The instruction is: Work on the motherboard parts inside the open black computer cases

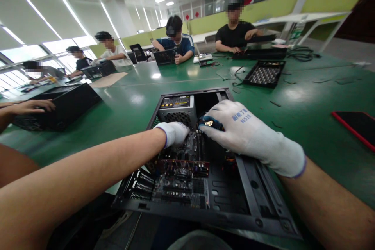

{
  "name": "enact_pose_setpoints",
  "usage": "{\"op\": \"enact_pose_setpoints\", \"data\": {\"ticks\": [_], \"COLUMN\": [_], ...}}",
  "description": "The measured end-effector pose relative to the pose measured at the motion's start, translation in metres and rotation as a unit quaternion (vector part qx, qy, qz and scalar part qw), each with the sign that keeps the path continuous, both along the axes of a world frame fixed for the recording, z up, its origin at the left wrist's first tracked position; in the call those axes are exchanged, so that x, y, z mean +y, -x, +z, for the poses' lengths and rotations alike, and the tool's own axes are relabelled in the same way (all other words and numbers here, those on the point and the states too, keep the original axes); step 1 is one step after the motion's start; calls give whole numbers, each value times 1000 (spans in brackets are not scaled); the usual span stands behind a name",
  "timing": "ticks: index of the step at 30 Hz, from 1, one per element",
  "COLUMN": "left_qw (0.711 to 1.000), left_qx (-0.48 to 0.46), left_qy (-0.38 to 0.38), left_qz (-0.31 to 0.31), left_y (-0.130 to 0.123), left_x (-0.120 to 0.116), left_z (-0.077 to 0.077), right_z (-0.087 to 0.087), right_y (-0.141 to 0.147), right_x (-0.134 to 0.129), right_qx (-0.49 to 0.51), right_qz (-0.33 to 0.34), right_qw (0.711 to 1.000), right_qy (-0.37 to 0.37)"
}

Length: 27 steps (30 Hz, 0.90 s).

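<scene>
An open black computer case point(259, 199) lies on its side in front of me. Inside it are a motherboard point(175, 193), a reddish expansion card point(187, 166) and a grey power supply point(178, 115) at the far left. My left hand point(175, 133), in a white glove, reaches in just below the power supply, over the motherboard; its fingers are curled and their tips are hidden. My right hand point(240, 127), also gloved, is closed around a blue-and-black rounded object with a shiny gold disc point(208, 123), above the case's inside; its kind is not clear.
A co-worker's hand point(36, 106) rests on another black case point(70, 105) at the left. Across the green table point(131, 97) sit several people with computer parts. A black tray-like panel point(265, 74), loose cables point(304, 52) and a red-edged dark device point(356, 125) lie to the right.
</scene>
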<state>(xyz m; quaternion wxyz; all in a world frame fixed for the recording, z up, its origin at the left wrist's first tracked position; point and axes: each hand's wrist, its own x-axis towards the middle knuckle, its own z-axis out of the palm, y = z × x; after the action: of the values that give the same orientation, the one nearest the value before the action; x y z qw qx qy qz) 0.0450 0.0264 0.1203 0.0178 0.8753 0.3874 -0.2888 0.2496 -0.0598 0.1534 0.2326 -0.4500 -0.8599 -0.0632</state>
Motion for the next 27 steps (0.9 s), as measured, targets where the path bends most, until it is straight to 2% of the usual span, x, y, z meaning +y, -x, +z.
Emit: {"op": "enact_pose_setpoints", "data": {"ticks": [27], "left_qw": [1000], "left_qx": [18], "left_qy": [4], "left_qz": [-6], "left_y": [-1], "left_x": [1], "left_z": [1], "right_z": [3], "right_y": [1], "right_x": [2], "right_qx": [-1], "right_qz": [7], "right_qw": [1000], "right_qy": [21]}}
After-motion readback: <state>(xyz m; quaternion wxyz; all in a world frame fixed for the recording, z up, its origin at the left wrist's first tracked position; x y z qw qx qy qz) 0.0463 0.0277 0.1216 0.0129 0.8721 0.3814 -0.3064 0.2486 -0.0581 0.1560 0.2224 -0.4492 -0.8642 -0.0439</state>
